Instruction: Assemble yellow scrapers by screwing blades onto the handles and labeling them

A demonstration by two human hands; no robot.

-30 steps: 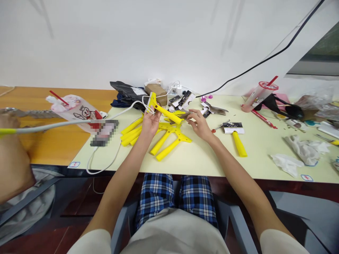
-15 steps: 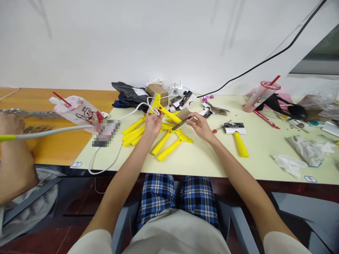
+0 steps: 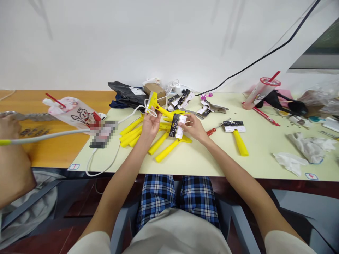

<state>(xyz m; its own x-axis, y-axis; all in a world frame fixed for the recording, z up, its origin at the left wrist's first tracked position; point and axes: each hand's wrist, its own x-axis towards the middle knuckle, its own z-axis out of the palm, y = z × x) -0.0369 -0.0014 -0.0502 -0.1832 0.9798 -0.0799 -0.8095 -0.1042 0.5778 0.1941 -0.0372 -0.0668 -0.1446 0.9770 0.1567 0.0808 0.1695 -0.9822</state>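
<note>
My left hand (image 3: 151,126) is closed around a yellow scraper (image 3: 153,100), its wide head tilted up and its handle pointing right. A white cable loops beside that head. In my right hand (image 3: 194,126) is a black-and-white card sleeve (image 3: 177,126), pinched by its right side in front of the scraper's handle. Several yellow scrapers (image 3: 167,149) lie under and around my hands. Farther right, one scraper (image 3: 240,142) rests on the table with a black-and-white card over its head. A screwdriver (image 3: 211,132) with a red handle lies between them.
A blurred-out device (image 3: 103,134) with a white cable and a bagged drink cup (image 3: 82,114) are at left, near another person's arm (image 3: 13,158). Black bag (image 3: 128,94), box (image 3: 155,90) and loose cards (image 3: 186,98) sit behind. A second cup (image 3: 261,93) and crumpled tissue (image 3: 290,162) are at right.
The card sleeve in my right hand has turned from nearly edge-on to show its printed face, and sits slightly lower. My left hand still holds the scraper, slightly farther left.
</note>
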